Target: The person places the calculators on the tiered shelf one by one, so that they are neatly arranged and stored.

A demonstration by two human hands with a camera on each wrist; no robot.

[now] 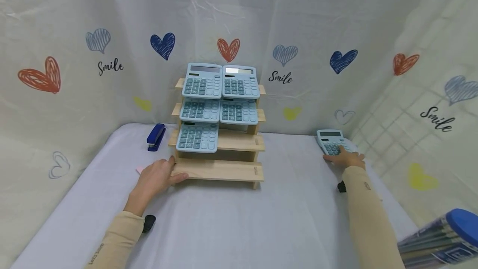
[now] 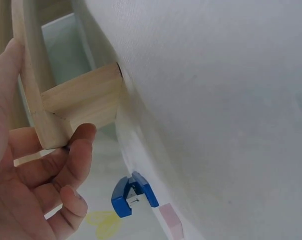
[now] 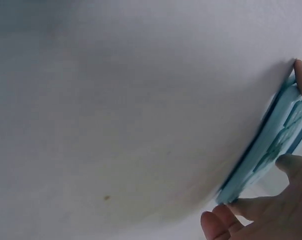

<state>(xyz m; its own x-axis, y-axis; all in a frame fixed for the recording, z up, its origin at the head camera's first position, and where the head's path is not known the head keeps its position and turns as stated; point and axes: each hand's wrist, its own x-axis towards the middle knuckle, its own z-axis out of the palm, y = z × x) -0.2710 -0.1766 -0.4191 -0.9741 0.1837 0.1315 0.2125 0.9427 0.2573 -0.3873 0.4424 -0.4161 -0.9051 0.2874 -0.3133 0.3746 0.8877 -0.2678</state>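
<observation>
My left hand (image 1: 154, 179) grips the lower left end of a stepped wooden rack (image 1: 220, 170), thumb along the front of the bottom shelf. In the left wrist view its fingers curl beside the rack's wooden end (image 2: 83, 95). Light blue calculators lean on the rack: two on the top tier, two on the second, and one calculator (image 1: 197, 138) at the left of the third. At the table's far right, my right hand (image 1: 348, 161) holds another light blue calculator (image 1: 330, 134) by its sides, with one finger over its keys (image 3: 278, 145).
Left of the rack stands a blue stapler (image 1: 156, 137), with a pink slip (image 2: 170, 220) near it. A clear tub with a blue lid (image 1: 464, 223) is at the near right. A curtain with printed hearts (image 1: 163, 46) hangs behind the white-covered table (image 1: 239, 227).
</observation>
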